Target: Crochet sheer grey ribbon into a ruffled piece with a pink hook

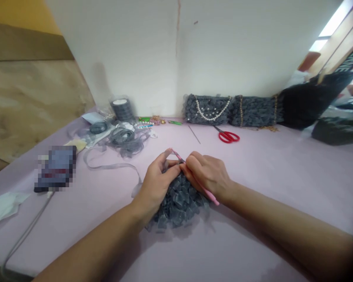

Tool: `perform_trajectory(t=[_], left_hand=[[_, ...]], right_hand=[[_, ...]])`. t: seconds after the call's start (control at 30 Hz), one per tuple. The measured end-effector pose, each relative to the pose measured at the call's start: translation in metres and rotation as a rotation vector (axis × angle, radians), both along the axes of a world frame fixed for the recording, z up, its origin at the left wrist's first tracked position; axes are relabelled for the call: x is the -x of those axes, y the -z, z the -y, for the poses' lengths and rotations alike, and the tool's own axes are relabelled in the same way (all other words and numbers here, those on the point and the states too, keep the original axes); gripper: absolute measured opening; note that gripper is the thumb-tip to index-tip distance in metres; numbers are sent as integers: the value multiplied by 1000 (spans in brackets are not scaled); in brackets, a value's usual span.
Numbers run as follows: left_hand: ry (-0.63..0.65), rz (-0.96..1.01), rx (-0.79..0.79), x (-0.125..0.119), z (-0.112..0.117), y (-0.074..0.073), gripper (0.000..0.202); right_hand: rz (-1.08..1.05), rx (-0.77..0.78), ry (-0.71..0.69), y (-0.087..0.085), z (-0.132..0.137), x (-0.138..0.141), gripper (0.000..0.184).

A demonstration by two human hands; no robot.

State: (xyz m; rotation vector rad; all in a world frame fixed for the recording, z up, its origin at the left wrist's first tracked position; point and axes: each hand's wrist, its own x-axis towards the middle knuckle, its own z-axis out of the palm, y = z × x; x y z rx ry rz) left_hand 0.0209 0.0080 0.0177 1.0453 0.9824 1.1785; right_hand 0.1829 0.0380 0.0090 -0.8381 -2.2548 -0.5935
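A ruffled grey piece of ribbon crochet work (179, 201) lies on the table under both hands. My left hand (155, 182) is closed on its upper edge, with thumb and index finger near the working spot. In my right hand (208, 174) is a pink crochet hook (209, 196), its handle slanting down to the right. The hook's tip end meets the work by my left fingertips; the stitch there is partly hidden by fingers. A strand of grey ribbon (114, 166) runs from the left to the work beside my left hand.
Loose grey ribbon (126, 141) and ribbon spools (122, 109) sit back left. A phone (57, 168) with a cable lies left. Red-handled scissors (228, 137) and a thin needle-like rod (194, 135) lie behind my hands. A pearl-strapped bag (207, 111) and a chain-strapped bag (256, 111) stand against the wall.
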Motion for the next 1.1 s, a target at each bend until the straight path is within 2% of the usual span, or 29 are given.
perform_trajectory(t=[0.07,0.13,0.27,0.4,0.63,0.8,0.93,1.0,1.1], left_hand=[[88,140,140,2,-2,-1,53],[147,179,189,7,-6,-3,54],[214,60,132,24,-14,-10,58],[283,-90,113,40,-21,-16,60],[369,-124,131,56,-29,-17,47],[444,-93,176,62,-32,-15,42],[438,-106,192,68,-32,-16,35],[445,-111,204,69,-31,-17,34],[466,-107,213,61,-27,-17,34]], right_hand=[[-31,16,-61,1,-1,-1,30],[-70,55,-160,1,-2,-4,28],[-73,126,-319,-6,-4,-10,23],[5,224,-393,-19,-5,-15,20],[11,478,-507,-33,-5,-22,15],[-78,695,-566,-39,-3,-22,14],[-157,809,-536,-46,-2,-24,14],[-188,917,-513,-48,0,-23,16],[-308,1087,-525,-42,4,-17,21]])
